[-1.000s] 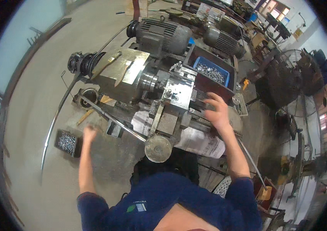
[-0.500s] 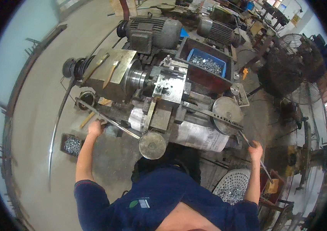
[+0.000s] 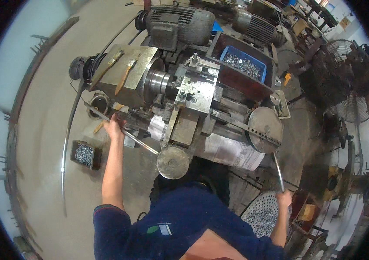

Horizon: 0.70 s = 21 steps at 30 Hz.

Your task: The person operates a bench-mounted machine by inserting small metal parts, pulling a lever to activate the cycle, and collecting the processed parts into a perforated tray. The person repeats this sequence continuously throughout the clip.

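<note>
My left hand (image 3: 114,128) is closed around a long metal rod (image 3: 139,143), which slants down to a round steel disc (image 3: 172,163) in front of me. My right hand (image 3: 284,199) grips the lower end of a shiny metal bar (image 3: 278,171), whose upper end meets the edge of a larger round plate (image 3: 266,129). Between the two stands a lathe-like machine with a steel tool block (image 3: 196,91) and a bright round spindle (image 3: 160,82). A strip with a row of holes (image 3: 254,131) crosses the larger plate.
Two brushes (image 3: 126,77) lie on the machine's metal cover. A blue tray (image 3: 262,69) of small metal parts sits behind the tool block. A box of parts (image 3: 84,154) stands at left, a perforated basket (image 3: 254,208) at lower right. A large fan (image 3: 345,73) is at right.
My left hand has moved up onto the rod from just below it. My right hand has come down and toward me, swinging the bar to a steeper angle. The view has shifted slightly.
</note>
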### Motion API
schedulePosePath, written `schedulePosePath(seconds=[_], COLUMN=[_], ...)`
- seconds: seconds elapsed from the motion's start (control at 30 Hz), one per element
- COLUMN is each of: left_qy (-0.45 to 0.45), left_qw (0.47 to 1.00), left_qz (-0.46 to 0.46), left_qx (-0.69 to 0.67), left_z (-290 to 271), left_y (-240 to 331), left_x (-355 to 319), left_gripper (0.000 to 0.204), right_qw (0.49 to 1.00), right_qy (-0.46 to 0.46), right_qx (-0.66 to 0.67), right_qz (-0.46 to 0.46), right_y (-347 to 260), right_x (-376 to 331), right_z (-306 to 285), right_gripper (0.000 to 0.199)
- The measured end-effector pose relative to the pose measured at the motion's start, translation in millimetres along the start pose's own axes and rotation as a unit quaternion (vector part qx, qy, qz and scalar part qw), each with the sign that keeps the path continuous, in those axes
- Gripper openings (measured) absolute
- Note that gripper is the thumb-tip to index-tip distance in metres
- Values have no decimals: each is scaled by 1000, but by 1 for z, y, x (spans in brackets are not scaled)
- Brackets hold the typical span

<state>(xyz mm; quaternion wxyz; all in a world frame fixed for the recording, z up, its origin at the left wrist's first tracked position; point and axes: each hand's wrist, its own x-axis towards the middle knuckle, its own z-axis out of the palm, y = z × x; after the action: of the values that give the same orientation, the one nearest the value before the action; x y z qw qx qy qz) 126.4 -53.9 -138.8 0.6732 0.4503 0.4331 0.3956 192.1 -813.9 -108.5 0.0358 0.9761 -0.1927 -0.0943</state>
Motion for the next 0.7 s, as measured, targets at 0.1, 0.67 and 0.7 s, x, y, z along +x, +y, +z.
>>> schedulePosePath(seconds=[0.1,0.67,0.7], left_qy=[45,60,59], left_qw=[998,996,996], left_qz=[35,59,57], left_qx=[-34,39,35], left_z=[14,6,9], left_y=[-3,1,4], left_x=[-7,-7,-10], left_gripper=[19,14,14], right_qw=[998,905,905], right_qy=[1,-90,-99], right_qx=[59,412,411], right_qz=[-22,-51,-44], right_y=[-1,-52,-54], right_x=[-50,-123,-125], right_z=[26,52,48], right_gripper=[29,27,27])
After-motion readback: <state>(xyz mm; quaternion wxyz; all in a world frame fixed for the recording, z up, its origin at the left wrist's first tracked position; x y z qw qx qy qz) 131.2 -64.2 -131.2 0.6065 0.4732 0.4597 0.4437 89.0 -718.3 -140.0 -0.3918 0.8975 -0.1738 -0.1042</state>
